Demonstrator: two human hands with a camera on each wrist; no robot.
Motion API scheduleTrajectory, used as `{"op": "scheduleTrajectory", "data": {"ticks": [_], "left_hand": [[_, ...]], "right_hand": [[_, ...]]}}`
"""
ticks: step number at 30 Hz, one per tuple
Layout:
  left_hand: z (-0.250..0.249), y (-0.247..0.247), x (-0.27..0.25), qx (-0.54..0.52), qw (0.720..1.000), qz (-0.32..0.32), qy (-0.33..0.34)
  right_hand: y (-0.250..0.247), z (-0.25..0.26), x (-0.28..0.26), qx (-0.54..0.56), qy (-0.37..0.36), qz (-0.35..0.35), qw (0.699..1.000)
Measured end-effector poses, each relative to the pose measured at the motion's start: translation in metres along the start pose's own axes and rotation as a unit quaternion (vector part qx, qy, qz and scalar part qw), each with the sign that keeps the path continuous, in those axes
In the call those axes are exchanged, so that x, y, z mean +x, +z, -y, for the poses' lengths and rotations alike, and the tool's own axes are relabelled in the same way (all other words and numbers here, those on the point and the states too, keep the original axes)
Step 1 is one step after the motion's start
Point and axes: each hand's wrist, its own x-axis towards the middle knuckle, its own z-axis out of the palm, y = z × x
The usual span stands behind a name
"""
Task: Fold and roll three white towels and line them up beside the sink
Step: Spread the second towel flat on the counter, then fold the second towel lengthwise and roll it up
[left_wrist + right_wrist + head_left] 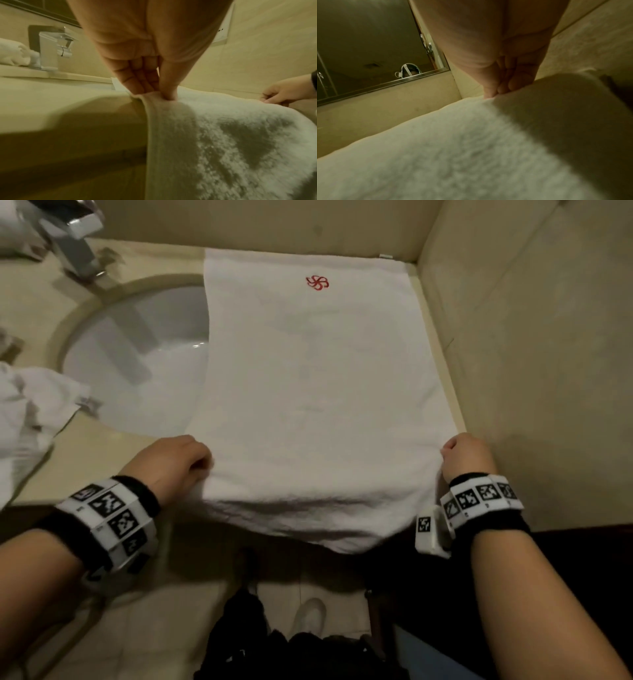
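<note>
Head view looks steeply down over the white towel (318, 392) spread on the table (102, 453); both wrist views sit close at towel level and share it.

The towel (315, 392) lies flat on the counter (30, 313), right of the sink (137, 361), with its left edge over the basin and its near end hanging off the counter front. My left hand (178, 463) and right hand (466, 457) hold its near corners. The faucet (73, 241) stands behind the sink. A crumpled towel (27, 405) lies left of the sink; a rolled towel (13, 54) sits left of the faucet.
</note>
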Motion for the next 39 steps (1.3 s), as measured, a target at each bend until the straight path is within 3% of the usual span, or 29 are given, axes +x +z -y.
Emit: {"op": "scheduleTrajectory", "data": {"ticks": [4,9,12,17,20,22,27,31,39], "left_hand": [[0.000,0.000,0.005,0.003,0.999,0.022,0.039],[0.017,-0.022,-0.006,0.021,0.982,0.055,0.181],[0.028,-0.028,0.000,0.062,0.973,0.075,0.208],[0.032,-0.030,0.032,0.079,0.950,0.118,0.276],[0.032,-0.030,0.051,0.056,0.946,0.160,0.275],[0.031,-0.034,0.061,-0.004,0.955,0.168,0.244],[0.021,-0.041,0.077,-0.045,0.954,0.177,0.237],[0.015,-0.044,0.083,-0.013,0.941,0.186,0.281],[0.005,-0.043,0.083,0.063,0.926,0.179,0.327]], "right_hand": [[-0.007,0.000,0.010,-0.013,0.002,0.006,1.000],[-0.014,0.009,-0.008,-0.005,-0.015,-0.025,1.000],[-0.012,0.038,-0.045,0.055,-0.089,-0.037,0.994],[0.014,0.139,-0.136,0.196,-0.207,0.110,0.952],[0.045,0.193,-0.175,0.203,-0.210,0.210,0.933],[0.067,0.217,-0.187,0.192,-0.180,0.227,0.938],[0.091,0.237,-0.192,0.099,-0.097,0.090,0.986],[0.093,0.241,-0.184,0.031,-0.067,-0.007,0.997],[0.093,0.207,-0.193,-0.040,-0.063,-0.009,0.997]]}}
